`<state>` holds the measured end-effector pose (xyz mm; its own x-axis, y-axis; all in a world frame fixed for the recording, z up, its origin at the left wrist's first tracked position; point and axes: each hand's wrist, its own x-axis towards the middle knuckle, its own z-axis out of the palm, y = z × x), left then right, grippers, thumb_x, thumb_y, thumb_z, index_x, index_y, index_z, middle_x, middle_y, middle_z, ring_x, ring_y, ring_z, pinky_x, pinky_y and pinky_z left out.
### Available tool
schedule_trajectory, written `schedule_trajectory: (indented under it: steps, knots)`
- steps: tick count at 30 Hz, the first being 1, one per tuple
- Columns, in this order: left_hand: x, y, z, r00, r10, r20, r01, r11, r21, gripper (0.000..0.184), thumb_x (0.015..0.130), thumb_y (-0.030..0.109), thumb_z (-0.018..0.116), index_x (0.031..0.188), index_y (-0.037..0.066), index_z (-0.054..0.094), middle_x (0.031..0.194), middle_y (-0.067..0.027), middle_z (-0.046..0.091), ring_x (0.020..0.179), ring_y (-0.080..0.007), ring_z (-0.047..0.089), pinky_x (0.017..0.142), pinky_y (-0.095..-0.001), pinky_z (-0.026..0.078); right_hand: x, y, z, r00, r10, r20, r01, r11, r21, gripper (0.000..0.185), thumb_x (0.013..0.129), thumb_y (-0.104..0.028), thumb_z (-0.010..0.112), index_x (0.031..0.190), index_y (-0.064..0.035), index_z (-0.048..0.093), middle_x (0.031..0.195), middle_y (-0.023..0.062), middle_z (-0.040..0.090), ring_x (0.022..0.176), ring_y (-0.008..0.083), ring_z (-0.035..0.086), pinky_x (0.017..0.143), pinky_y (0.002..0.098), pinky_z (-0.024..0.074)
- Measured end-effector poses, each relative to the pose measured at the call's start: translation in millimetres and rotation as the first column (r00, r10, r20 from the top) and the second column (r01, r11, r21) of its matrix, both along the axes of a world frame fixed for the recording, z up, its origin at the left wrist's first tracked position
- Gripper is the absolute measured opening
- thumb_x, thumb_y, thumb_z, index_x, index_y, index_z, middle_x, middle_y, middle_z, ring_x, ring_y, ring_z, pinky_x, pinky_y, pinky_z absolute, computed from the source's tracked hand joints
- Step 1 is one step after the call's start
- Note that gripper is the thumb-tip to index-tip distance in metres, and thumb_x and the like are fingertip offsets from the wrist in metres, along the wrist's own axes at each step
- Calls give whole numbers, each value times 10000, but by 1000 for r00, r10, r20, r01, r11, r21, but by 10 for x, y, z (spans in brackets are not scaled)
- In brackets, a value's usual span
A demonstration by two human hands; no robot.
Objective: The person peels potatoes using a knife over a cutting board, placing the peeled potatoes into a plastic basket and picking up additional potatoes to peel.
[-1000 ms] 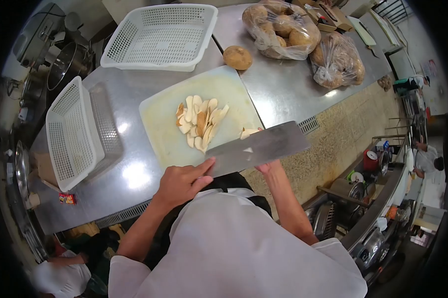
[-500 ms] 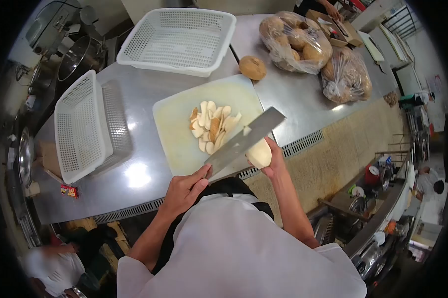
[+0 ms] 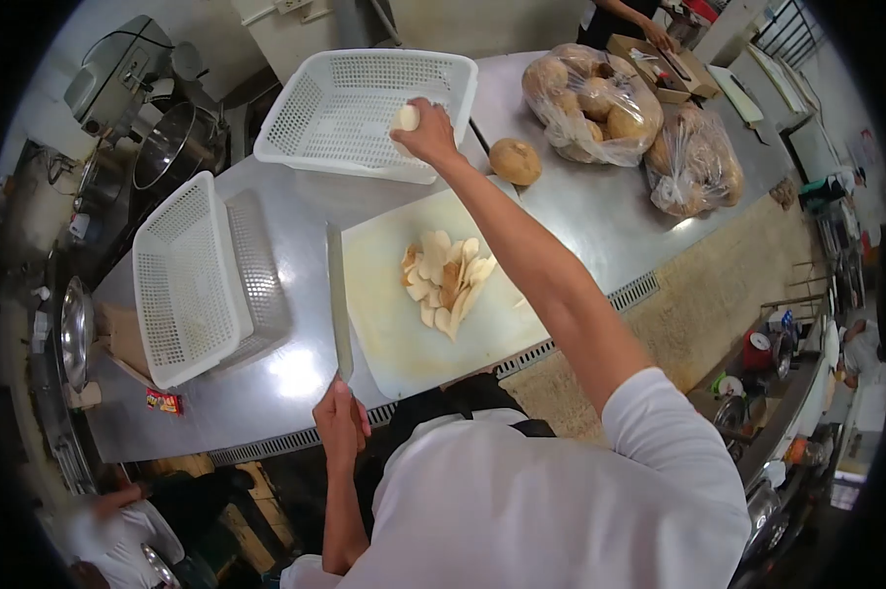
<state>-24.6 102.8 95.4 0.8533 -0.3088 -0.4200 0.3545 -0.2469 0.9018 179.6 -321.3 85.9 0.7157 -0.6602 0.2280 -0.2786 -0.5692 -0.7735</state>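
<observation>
My left hand [image 3: 341, 422] is closed around the handle of a cleaver [image 3: 338, 299], whose blade points away along the left edge of the white cutting board [image 3: 384, 358]. At the far end of my outstretched arm, my right hand [image 3: 431, 133] holds a pale peeled tuber [image 3: 406, 119] over the upper white basket [image 3: 335, 118]; my fingers partly hide it. A heap of pale and brown peelings [image 3: 448, 280] lies on the board. An unpeeled brown tuber [image 3: 515, 162] sits just beyond the board's far corner.
Another white basket [image 3: 190, 285] stands at the left. Two plastic bags of brown tubers [image 3: 595, 103] [image 3: 693, 162] lie at the back right, near a cardboard box [image 3: 674, 74] and another person's hand [image 3: 659, 37]. A small red packet [image 3: 164, 401] is at the left edge; another person is lower left.
My right hand has moved forward and left, carrying the peeled tuber from the board's near right side to above the upper basket. My left hand has swung the cleaver away to the left.
</observation>
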Motion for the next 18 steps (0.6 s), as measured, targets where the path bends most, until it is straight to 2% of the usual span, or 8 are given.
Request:
schedule_trajectory:
  steps: [1,3,7,8,10,13,16,18]
  knots:
    - [-21,75,3,999,31,-23,-30,999,18,506,1115,392,473,1354,-29,621,568,-33,517,403,-102,450,380,-256,381,112,-55,-125,1000,10,8,-10,1000,0,733,699,-306,881,1327,-44,609,1262,255,649,1160,419,631,1024,482,512]
    - [-77,274,-167,1000,22,-8,-22,999,28,510,1115,393,472,1365,-28,616,571,-36,523,404,-101,452,380,-256,379,263,-200,-364,925,309,-220,-306,951,50,636,765,-338,826,1318,-79,649,1386,261,588,1240,446,583,1056,466,496]
    - [-186,387,-99,999,25,-32,-22,995,99,508,1115,383,476,1409,-11,605,570,-29,521,407,-101,458,380,-258,372,436,-72,-762,879,403,-255,-407,913,39,593,824,-404,773,1327,-107,669,1448,267,549,1303,451,544,1096,518,455]
    - [-215,424,-97,999,5,-38,0,992,128,509,1114,379,479,1424,-7,598,567,-24,516,407,-100,457,380,-259,369,308,215,-668,912,260,-319,-341,910,-235,604,835,-437,763,1335,-112,671,1431,269,565,1308,448,545,1102,550,438]
    - [-241,510,-136,999,2,-45,5,991,137,493,1112,362,488,1418,-5,609,554,-14,500,416,-88,456,388,-257,370,150,620,-614,912,193,-361,-348,829,-437,554,864,-441,743,1299,-102,691,1339,248,627,1283,411,573,1096,599,418]
    - [-268,621,-128,997,-35,-74,47,986,161,472,1105,347,504,1409,8,629,543,-6,490,429,-76,460,398,-254,372,159,772,-651,756,473,-453,-610,761,-223,271,904,-241,681,1109,-70,729,1161,181,704,1134,347,665,1000,591,472]
    - [-282,715,-99,991,-92,-100,111,972,206,487,1100,376,509,1396,12,640,547,-5,502,423,-81,464,394,-254,369,160,781,-655,732,503,-460,-663,681,-310,156,862,-97,651,998,-51,712,1036,144,726,1016,327,706,908,567,514]
    - [-282,746,-105,986,-133,-96,152,961,232,509,1099,402,507,1386,4,643,550,-2,507,414,-85,465,389,-253,366,117,753,-668,732,523,-436,-668,676,-311,187,810,-49,658,991,-48,706,977,145,734,975,343,715,870,517,542]
